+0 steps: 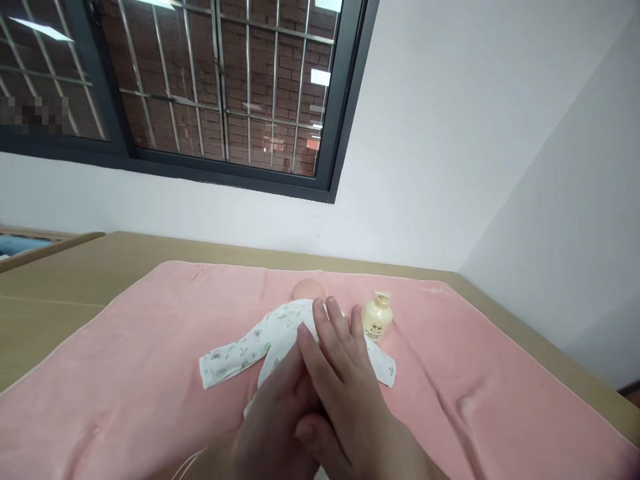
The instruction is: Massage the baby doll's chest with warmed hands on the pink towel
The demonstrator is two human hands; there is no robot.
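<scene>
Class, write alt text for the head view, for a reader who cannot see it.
Two hands, the right hand laid over the left hand, rest on a baby doll in a printed white suit, lying on a pink towel. A small cream bottle stands beside the doll, below a barred window.

Doll point(280, 333) lying on towel point(125, 373) on table point(60, 280); bottle point(376, 317) just right of doll; window point(200, 87) behind.
</scene>
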